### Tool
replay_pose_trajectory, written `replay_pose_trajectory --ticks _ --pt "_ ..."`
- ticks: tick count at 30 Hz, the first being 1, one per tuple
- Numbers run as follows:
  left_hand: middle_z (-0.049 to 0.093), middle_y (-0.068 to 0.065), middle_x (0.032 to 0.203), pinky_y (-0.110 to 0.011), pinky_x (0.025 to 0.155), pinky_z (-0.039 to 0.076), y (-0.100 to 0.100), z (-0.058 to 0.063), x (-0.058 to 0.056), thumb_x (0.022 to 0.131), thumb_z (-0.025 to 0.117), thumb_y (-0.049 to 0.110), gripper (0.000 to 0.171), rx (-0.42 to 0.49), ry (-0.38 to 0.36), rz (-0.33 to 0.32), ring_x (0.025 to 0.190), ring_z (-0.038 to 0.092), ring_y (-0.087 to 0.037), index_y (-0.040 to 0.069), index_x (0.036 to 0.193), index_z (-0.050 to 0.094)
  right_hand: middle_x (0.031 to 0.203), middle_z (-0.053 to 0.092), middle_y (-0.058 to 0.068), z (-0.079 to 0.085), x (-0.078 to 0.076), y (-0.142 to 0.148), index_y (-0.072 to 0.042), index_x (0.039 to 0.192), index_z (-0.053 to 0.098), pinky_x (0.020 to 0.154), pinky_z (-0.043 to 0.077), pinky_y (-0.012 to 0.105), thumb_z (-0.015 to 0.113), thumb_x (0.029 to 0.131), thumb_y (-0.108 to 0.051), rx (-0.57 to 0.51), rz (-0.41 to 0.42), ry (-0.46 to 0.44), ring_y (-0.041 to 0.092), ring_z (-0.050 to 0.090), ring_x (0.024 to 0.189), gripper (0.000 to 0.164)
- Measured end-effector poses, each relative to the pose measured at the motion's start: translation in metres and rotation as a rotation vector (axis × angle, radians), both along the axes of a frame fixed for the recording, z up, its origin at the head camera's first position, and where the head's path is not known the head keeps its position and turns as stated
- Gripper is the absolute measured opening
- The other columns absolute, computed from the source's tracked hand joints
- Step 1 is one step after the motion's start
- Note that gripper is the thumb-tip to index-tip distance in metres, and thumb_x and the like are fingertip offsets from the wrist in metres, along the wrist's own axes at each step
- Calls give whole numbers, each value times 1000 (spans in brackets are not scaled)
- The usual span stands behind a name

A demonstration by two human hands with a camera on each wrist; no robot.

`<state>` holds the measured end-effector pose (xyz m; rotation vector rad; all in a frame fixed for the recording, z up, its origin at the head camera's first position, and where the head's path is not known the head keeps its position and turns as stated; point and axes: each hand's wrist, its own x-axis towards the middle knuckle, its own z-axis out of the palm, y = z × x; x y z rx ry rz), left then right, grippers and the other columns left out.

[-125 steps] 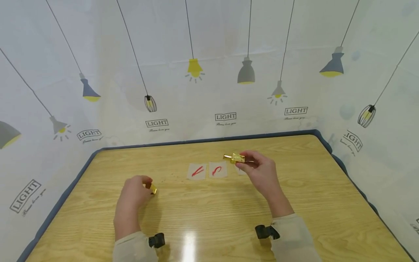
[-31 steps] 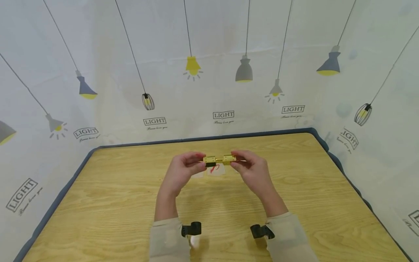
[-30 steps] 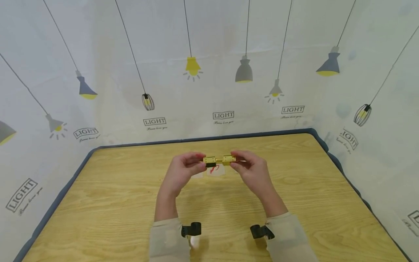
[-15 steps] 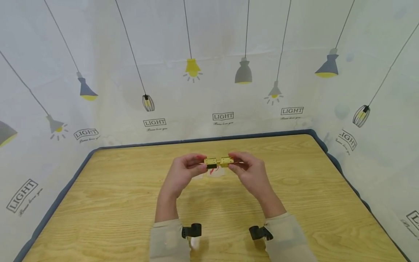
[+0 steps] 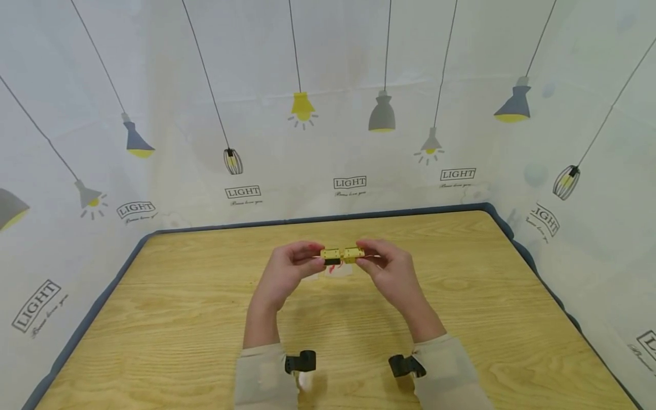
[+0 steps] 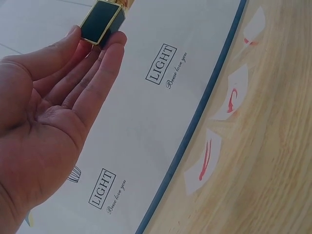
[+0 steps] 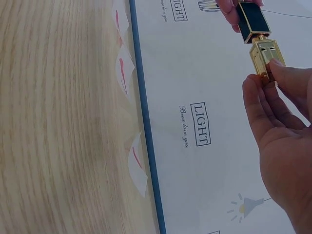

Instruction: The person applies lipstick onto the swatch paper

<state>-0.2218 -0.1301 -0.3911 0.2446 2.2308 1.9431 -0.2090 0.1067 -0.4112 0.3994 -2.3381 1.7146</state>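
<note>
Near the middle of the head view, my left hand [image 5: 282, 273] pinches a black-and-gold lipstick cap [image 5: 331, 257] between thumb and fingers. Facing it, my right hand [image 5: 394, 272] pinches the gold lipstick base [image 5: 353, 254]. Both pieces are held in line above the table, end to end. In the right wrist view a short narrow gold neck shows between the cap [image 7: 253, 22] and the base [image 7: 267, 54], so most of the inner tube is hidden. The left wrist view shows the cap's dark face [image 6: 101, 22] at the fingertips.
Paper squares with red marks lie on the wooden table [image 5: 338, 341] beneath the hands; one card [image 6: 202, 163] shows a red stroke, another card [image 6: 232, 95] a curved mark. A blue edging [image 5: 287, 221] borders the table before a lamp-printed wall sheet.
Earlier the hands were apart, each with one piece. They came together at the middle, and over the last second the right hand has moved left, narrowing the gap between base and cap.
</note>
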Motion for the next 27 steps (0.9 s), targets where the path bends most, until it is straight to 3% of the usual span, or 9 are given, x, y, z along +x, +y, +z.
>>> replay_pose_trajectory --ticks 13,27 --pt "69 -30 137 -37 101 62 2 -2 0 101 69 0 36 32 1 -18 116 76 -24 -7 136 65 130 72 20 -3 0 -2 -3 133 72 96 63 31 74 97 0 10 -1 -24 34 72 120 36" --pt "72 -25 134 -37 100 63 3 -3 1 100 70 1 35 18 -1 -6 115 77 -25 -5 135 67 131 72 21 -3 0 -3 -3 134 72 97 63 32 74 97 0 7 -1 -32 34 73 120 37"
